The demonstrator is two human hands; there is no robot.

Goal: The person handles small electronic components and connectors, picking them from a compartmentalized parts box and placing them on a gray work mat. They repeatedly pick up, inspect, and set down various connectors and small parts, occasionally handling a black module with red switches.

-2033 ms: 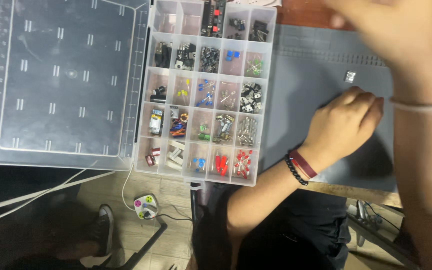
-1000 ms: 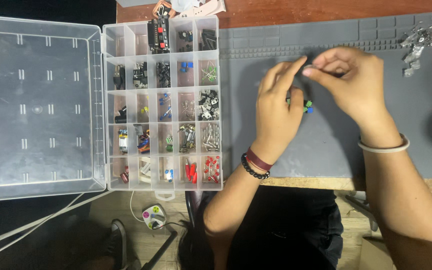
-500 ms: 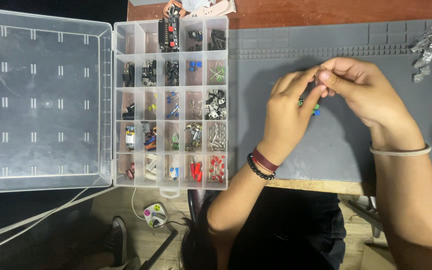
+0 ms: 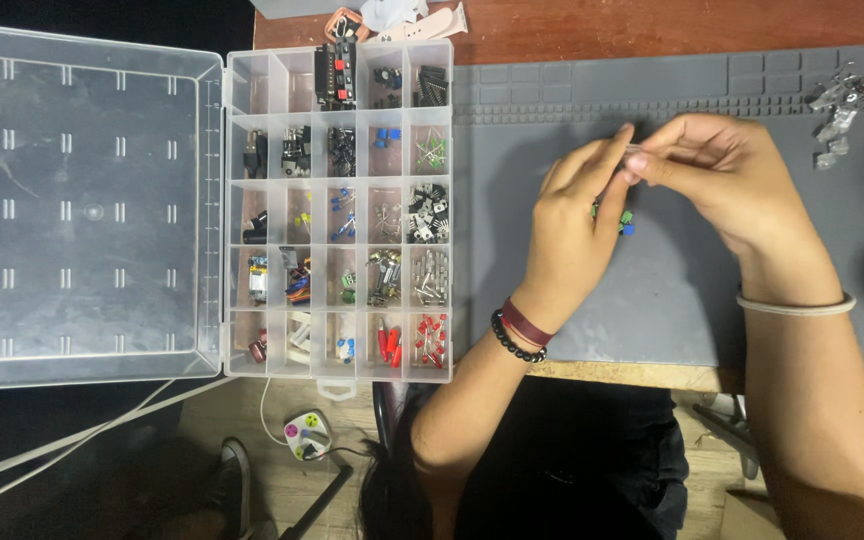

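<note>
Left hand (image 4: 572, 235) and right hand (image 4: 722, 185) meet fingertip to fingertip above the grey mat (image 4: 672, 300), fingers narrowed on a tiny part (image 4: 635, 150); sorting stage, apparently. Loose green and blue pieces (image 4: 620, 218) lie beneath, right of the parts box (image 4: 340, 210).

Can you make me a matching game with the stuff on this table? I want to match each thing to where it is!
Things:
1. clear parts box
2. grey mat
3. shiny metal bits
4. small green and blue parts

Places:
A. top right corner of the mat
B. under both hands
C. on the mat, tucked by the left hand
D. left of the mat, lid open

Pairs: 1-D, 2-B, 3-A, 4-C. The right hand meets the left over the mat, fingertips pinched together.
</note>
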